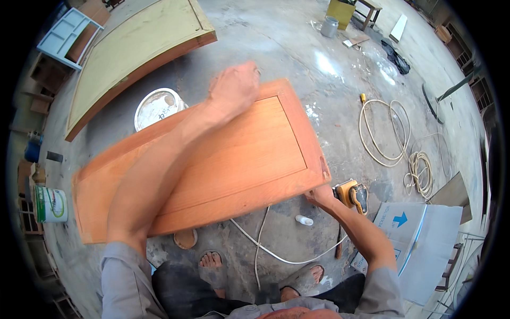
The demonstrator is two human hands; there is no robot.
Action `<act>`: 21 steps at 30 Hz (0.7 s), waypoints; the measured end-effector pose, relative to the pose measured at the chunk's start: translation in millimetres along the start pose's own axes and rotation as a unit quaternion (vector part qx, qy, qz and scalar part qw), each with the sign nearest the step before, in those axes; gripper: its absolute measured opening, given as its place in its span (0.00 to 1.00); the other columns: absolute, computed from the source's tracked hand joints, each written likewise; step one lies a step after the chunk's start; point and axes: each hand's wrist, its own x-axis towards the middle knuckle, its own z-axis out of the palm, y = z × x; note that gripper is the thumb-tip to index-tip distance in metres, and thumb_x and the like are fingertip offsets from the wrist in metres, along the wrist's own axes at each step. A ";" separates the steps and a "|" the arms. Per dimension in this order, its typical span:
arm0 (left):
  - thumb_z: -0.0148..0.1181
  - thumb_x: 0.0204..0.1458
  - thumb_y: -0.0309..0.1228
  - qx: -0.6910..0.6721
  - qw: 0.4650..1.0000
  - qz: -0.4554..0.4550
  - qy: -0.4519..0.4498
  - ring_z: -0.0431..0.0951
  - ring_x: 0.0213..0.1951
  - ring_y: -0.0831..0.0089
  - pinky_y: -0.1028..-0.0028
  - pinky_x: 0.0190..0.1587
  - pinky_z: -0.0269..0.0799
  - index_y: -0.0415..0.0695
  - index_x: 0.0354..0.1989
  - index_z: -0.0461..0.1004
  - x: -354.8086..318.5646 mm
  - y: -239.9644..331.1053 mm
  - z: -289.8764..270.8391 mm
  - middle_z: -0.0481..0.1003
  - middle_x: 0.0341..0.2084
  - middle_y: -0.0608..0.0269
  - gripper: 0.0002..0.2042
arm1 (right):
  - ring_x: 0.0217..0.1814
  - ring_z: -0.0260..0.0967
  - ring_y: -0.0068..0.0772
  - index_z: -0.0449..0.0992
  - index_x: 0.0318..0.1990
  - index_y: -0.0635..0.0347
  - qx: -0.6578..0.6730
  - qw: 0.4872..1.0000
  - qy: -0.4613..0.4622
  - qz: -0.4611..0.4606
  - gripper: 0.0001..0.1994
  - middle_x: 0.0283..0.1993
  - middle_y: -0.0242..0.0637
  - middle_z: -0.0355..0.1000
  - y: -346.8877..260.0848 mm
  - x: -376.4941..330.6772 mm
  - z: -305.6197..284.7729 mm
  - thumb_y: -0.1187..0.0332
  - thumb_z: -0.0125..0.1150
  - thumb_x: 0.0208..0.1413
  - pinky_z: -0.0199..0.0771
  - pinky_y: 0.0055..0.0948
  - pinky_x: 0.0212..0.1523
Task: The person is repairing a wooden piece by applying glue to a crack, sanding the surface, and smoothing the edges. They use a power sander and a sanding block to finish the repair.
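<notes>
An orange-brown wooden door panel (239, 143) with a raised frame lies tilted in front of me, its long side running left to right. My left arm reaches across it, and my left hand (234, 87) is at the far edge, near the far right corner. That hand is slightly blurred and its fingers are curled closed; whatever may be in them is hidden. At the near right corner, my right hand (320, 195) grips the panel's edge, with some fingers hidden beneath it. A yellow-and-black power sander (351, 195) rests just beyond the right hand.
Below the panel's far side stands a white-lidded bucket (158, 108). A large pale panel (141, 45) occupies the far left. Coiled cable (393, 133) and a flattened carton (419, 239) lie to the right. A small white bottle (304, 219) and a cord (287, 260) are near my feet.
</notes>
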 end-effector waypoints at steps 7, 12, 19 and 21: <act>0.44 0.70 0.43 0.038 0.995 -0.028 -0.083 0.78 0.35 0.33 0.45 0.41 0.74 0.35 0.30 0.78 -18.7 4.6 -5.8 0.78 0.28 0.35 0.25 | 0.31 0.75 0.59 0.67 0.42 0.66 0.246 0.952 0.064 0.172 0.11 0.27 0.53 0.74 -72.0 -78.1 -88.6 0.68 0.57 0.57 0.77 0.47 0.36; 0.44 0.70 0.43 0.008 0.993 -0.021 -0.112 0.78 0.33 0.34 0.44 0.39 0.73 0.36 0.30 0.78 -12.6 12.7 -9.3 0.77 0.27 0.34 0.25 | 0.28 0.70 0.23 0.63 0.55 0.64 0.346 0.899 0.118 0.242 0.15 0.30 0.39 0.72 -122.9 -135.7 -167.3 0.76 0.47 0.62 0.72 0.28 0.30; 0.43 0.70 0.42 -0.014 0.991 0.000 -0.136 0.79 0.30 0.35 0.45 0.38 0.74 0.37 0.31 0.79 -7.3 1.7 -9.2 0.78 0.25 0.36 0.24 | 0.30 0.64 0.21 0.62 0.68 0.62 0.390 0.853 0.167 0.303 0.19 0.31 0.33 0.70 -212.4 -164.5 -221.4 0.71 0.43 0.72 0.68 0.25 0.34; 0.43 0.70 0.42 -0.021 0.987 -0.005 -0.159 0.79 0.31 0.36 0.45 0.38 0.75 0.37 0.31 0.79 -3.9 5.5 -8.3 0.78 0.25 0.36 0.24 | 0.30 0.65 0.22 0.64 0.66 0.62 0.430 0.829 0.159 0.319 0.18 0.29 0.31 0.70 -251.4 -163.4 -238.2 0.64 0.42 0.76 0.69 0.26 0.34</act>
